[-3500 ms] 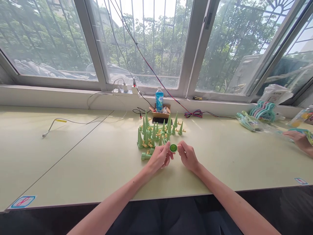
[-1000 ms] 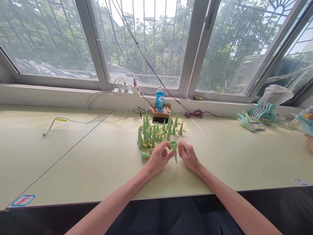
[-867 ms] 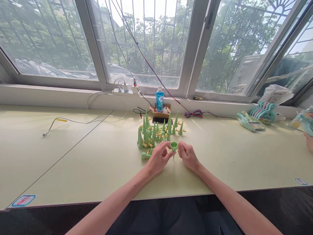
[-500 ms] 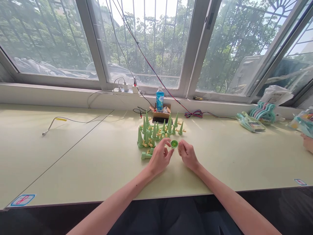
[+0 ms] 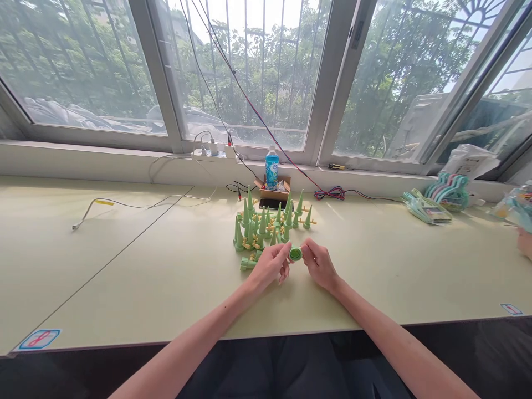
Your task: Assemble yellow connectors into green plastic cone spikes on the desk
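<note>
Between my hands is a green plastic watering spike (image 5: pixel 295 254), its round hollow end turned up towards me. My left hand (image 5: pixel 269 266) is closed at its left side, thumb and fingers against the rim. On the other side my right hand (image 5: pixel 319 265) pinches it with curled fingers; the part inside that grip is hidden. Just beyond stand several green cone-shaped watering spikes (image 5: pixel 245 213) with small yellow valves, close together. Another watering spike (image 5: pixel 248 264) lies on its side left of my left hand, partly covered by it.
Behind the spikes are a dark phone (image 5: pixel 270 204), a small cardboard box (image 5: pixel 284 195) and a blue bottle (image 5: pixel 271 169). A coiled cable (image 5: pixel 330 193) lies by the sill. At right are packed hangers (image 5: pixel 446 192) and another person's hand (image 5: pixel 524 243). A white cable (image 5: pixel 124 203) crosses the left tabletop.
The held spike's round end has tilted and come slightly lower and nearer. My left hand has shifted down and left, its fingers closing in at the rim. My right hand stays nearly in place.
</note>
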A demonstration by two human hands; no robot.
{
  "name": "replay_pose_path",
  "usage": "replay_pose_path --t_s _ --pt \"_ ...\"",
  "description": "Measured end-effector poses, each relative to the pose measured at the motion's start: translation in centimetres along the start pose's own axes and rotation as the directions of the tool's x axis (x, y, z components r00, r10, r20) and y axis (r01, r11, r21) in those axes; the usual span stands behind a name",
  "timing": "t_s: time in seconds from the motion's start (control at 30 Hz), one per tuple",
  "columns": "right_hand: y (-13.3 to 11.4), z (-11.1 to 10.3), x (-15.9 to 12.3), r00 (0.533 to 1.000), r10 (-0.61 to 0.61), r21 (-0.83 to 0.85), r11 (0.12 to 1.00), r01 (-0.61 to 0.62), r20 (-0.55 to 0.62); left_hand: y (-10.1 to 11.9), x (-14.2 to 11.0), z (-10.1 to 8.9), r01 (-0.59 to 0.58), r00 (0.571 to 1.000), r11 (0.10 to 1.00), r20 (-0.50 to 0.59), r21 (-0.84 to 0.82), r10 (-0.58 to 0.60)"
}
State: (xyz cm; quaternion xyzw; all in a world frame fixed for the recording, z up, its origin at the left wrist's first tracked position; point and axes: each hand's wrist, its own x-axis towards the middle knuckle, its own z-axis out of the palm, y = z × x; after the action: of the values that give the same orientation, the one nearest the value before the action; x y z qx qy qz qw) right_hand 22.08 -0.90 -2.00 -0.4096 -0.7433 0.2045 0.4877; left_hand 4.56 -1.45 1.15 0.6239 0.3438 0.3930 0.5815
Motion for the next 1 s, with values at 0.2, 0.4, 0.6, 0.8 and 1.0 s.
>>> replay_pose_path --t_s 0.2,0.4,0.6,0.8,1.0 --pt "-0.1 -0.1 0.1 1.0 0.019 0.021 1.0 -0.019 0.003 -0.2 -0.2 -0.2 -0.071 0.997 0.995 0.01 0.074 0.07" --pt "-0.3 -0.1 0.1 0.999 0.046 0.009 0.999 -0.046 0.009 -0.8 -0.2 -0.3 -0.126 0.989 0.974 -0.047 0.191 0.137" --pt "-0.2 0.0 0.1 0.997 0.071 0.01 0.997 -0.071 0.013 -1.3 0.1 -0.2 -0.307 0.926 0.87 -0.091 0.386 0.367" --pt "-0.1 0.2 0.2 0.997 0.082 -0.023 0.996 -0.082 0.009 -2.4 0.3 -0.4 -0.397 0.871 0.72 -0.015 0.569 0.491" --pt "-0.1 0.4 0.4 0.993 0.1 0.006 0.995 -0.099 -0.067 -2.0 0.4 0.2 -0.365 0.861 0.749 -0.105 0.553 0.497"
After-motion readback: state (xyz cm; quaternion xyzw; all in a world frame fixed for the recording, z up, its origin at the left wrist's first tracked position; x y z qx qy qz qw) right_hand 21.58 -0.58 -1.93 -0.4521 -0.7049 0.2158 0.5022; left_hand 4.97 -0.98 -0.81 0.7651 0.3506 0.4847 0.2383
